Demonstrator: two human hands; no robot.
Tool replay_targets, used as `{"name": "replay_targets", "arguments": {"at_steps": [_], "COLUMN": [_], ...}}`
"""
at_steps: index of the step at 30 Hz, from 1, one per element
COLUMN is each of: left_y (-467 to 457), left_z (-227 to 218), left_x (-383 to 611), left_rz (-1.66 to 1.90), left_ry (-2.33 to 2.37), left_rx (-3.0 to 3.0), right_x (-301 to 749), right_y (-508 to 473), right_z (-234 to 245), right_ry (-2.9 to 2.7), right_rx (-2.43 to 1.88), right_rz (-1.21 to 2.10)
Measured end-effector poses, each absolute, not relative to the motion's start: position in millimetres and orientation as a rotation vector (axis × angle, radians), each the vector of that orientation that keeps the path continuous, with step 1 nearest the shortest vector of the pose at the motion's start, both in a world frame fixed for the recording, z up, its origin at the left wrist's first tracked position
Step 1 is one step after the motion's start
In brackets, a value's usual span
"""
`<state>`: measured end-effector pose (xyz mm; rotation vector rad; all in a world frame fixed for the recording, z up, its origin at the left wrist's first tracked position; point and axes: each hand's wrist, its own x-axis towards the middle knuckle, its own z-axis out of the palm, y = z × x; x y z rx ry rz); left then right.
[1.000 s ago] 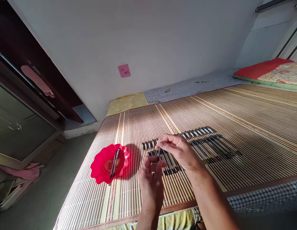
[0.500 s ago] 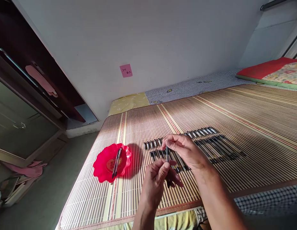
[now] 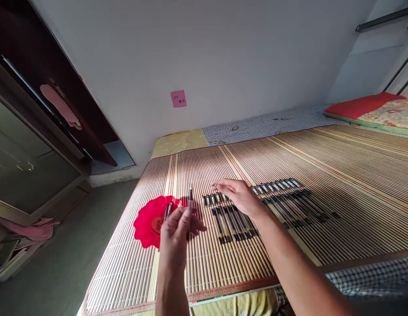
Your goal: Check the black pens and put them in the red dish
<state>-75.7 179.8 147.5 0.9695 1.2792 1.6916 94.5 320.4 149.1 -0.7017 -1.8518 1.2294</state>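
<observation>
Can count one red plate, one held pen; cannot surely count the crowded pens right of the plate. See bare mat nearer than the plate, reaching the front edge. Find the held pen upright, gripped by the left hand at the plate's right; right hand loosely bent, contents untellable.

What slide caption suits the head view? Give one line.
Left hand holds a pen near the red dish; right hand hovers by pen caps.

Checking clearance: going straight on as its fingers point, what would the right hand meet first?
The right hand would probably meet the upper end of the pen held in the left hand. Depth is unclear in this single view, so it could pass beyond it.
</observation>
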Motion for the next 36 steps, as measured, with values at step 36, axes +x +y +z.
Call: {"name": "replay_targets", "arguments": {"at_steps": [36], "left_y": [189], "left_z": [123], "left_x": [-100], "left_rz": [1.536], "left_ry": [1.226], "left_rx": [0.972], "right_x": [97], "right_y": [292], "right_z": [137], "right_ry": [-1.431], "right_rx": [-0.698], "right_rz": [1.127]}}
